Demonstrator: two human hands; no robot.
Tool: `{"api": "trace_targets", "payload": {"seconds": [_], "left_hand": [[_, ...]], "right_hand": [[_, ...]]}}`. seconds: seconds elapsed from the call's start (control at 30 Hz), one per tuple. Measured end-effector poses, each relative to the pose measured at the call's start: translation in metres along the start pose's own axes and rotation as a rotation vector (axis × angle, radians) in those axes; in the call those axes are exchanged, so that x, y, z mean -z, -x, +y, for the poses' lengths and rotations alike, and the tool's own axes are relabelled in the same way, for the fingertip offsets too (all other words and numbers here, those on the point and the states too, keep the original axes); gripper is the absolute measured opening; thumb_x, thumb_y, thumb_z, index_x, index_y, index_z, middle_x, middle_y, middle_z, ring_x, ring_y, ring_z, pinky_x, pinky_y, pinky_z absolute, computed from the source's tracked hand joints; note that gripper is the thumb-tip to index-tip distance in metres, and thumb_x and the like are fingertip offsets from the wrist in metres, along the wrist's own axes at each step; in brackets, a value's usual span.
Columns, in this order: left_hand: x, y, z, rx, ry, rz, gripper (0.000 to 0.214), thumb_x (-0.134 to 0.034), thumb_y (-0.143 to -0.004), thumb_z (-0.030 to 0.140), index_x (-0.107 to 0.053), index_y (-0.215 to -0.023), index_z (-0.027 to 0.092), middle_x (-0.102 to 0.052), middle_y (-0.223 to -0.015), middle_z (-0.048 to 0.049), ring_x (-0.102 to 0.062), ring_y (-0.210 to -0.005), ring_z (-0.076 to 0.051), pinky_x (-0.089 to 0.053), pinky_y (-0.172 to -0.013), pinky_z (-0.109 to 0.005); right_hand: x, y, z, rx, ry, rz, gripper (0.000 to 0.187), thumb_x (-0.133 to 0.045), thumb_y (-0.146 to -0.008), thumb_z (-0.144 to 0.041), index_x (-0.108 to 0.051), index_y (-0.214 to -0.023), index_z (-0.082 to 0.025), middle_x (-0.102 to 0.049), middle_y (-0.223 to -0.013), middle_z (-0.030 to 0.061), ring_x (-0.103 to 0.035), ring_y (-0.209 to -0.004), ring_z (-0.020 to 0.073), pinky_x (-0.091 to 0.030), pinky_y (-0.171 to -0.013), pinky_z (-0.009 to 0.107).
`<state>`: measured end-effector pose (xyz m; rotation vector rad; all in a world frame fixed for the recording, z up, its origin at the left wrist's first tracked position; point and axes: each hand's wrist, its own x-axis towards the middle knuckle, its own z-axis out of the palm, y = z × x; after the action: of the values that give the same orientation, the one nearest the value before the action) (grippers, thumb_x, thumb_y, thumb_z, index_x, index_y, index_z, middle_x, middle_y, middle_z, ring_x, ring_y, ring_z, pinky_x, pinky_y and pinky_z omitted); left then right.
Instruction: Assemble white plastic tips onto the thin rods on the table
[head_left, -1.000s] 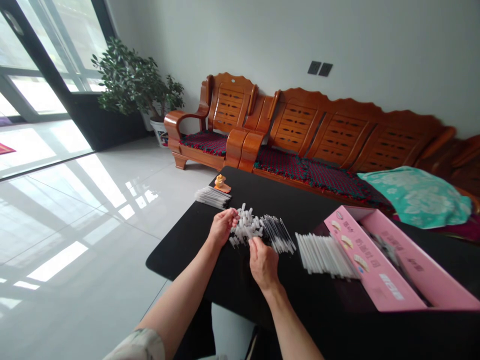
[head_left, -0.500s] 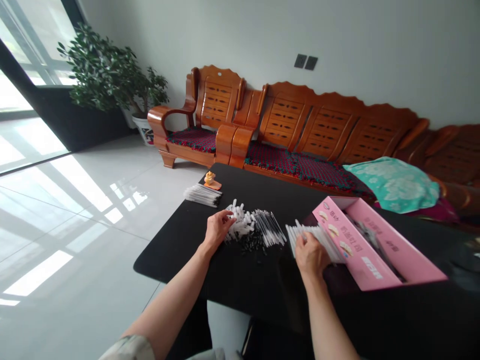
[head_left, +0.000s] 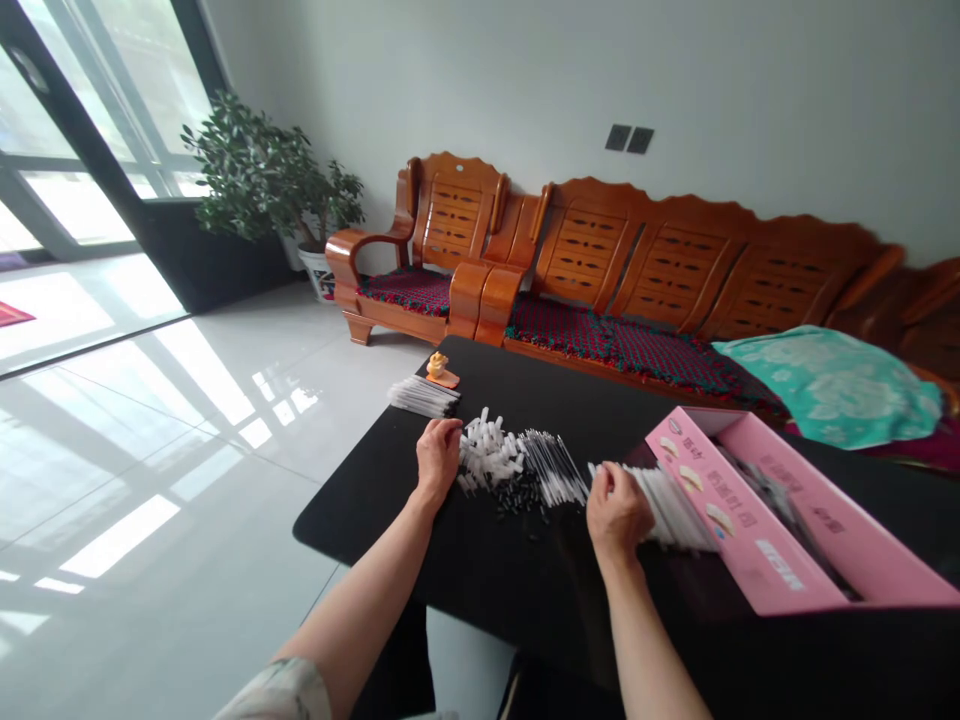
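My left hand (head_left: pixel 439 462) is closed in a pinch at the left edge of a pile of small white plastic caps (head_left: pixel 491 447). Whatever its fingertips hold is too small to make out. My right hand (head_left: pixel 619 510) is closed at the left side of a row of white plastic tubes (head_left: pixel 667 505); a white tube end (head_left: pixel 592 468) pokes out by its fingers. Between the hands lie small black plugs (head_left: pixel 521 495) and a bundle of thin pen refills (head_left: pixel 555 468) with dark and clear lengths.
A pink open box (head_left: pixel 720 520) with grey contents stands right of the tubes. At the far left of the black table (head_left: pixel 360 525) lie a stack of white sticks (head_left: pixel 424 397) and a small orange figurine (head_left: pixel 437 366). Wooden seats (head_left: pixel 645 250) line the wall behind.
My right hand has moved a little left, away from the middle of the tube row. My left hand has drawn back to the edge of the cap pile. The whole view has shifted.
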<state>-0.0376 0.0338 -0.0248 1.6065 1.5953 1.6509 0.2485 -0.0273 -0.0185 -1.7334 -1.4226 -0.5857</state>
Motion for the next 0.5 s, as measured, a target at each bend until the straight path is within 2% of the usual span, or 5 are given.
{"api": "trace_targets", "payload": {"seconds": [0.13, 0.3, 0.4, 0.5], "left_hand": [[0.007, -0.015, -0.013, -0.034, -0.18, 0.001, 0.028, -0.057, -0.08, 0.014, -0.071, -0.103, 0.021, -0.066, -0.108, -0.0109, -0.062, -0.098, -0.028, -0.048, -0.09, -0.041], [0.01, -0.044, -0.027, -0.148, -0.409, -0.084, 0.043, -0.06, -0.079, 0.013, -0.063, -0.122, 0.017, -0.057, -0.134, -0.0163, -0.048, -0.126, -0.036, -0.034, -0.108, -0.051], [0.01, -0.058, -0.034, -0.147, -0.596, -0.171, 0.043, -0.057, -0.087, 0.024, -0.058, -0.129, 0.02, -0.05, -0.144, -0.0142, -0.038, -0.136, -0.037, -0.022, -0.113, -0.058], [0.012, -0.066, -0.042, -0.147, -0.738, -0.276, 0.044, -0.052, -0.092, 0.039, -0.056, -0.133, 0.024, -0.046, -0.148, -0.0113, -0.031, -0.141, -0.035, -0.015, -0.115, -0.059]], "right_hand": [[-0.012, 0.019, -0.016, 0.069, -0.063, -0.006, 0.029, -0.045, -0.096, -0.03, -0.069, -0.094, -0.014, -0.071, -0.08, 0.0105, -0.063, -0.071, 0.0192, -0.039, -0.068, 0.028], [-0.012, 0.023, -0.011, 0.103, -0.03, 0.024, 0.027, -0.047, -0.096, -0.028, -0.069, -0.092, -0.013, -0.072, -0.079, 0.0104, -0.063, -0.069, 0.0189, -0.039, -0.067, 0.028], [-0.013, 0.023, -0.011, 0.151, -0.01, 0.062, 0.024, -0.049, -0.096, -0.026, -0.069, -0.091, -0.013, -0.071, -0.076, 0.0081, -0.063, -0.066, 0.0177, -0.039, -0.065, 0.026], [-0.015, 0.023, -0.013, 0.184, -0.002, 0.091, 0.023, -0.049, -0.096, -0.025, -0.068, -0.09, -0.014, -0.07, -0.073, 0.0059, -0.062, -0.063, 0.0165, -0.038, -0.064, 0.026]]}}
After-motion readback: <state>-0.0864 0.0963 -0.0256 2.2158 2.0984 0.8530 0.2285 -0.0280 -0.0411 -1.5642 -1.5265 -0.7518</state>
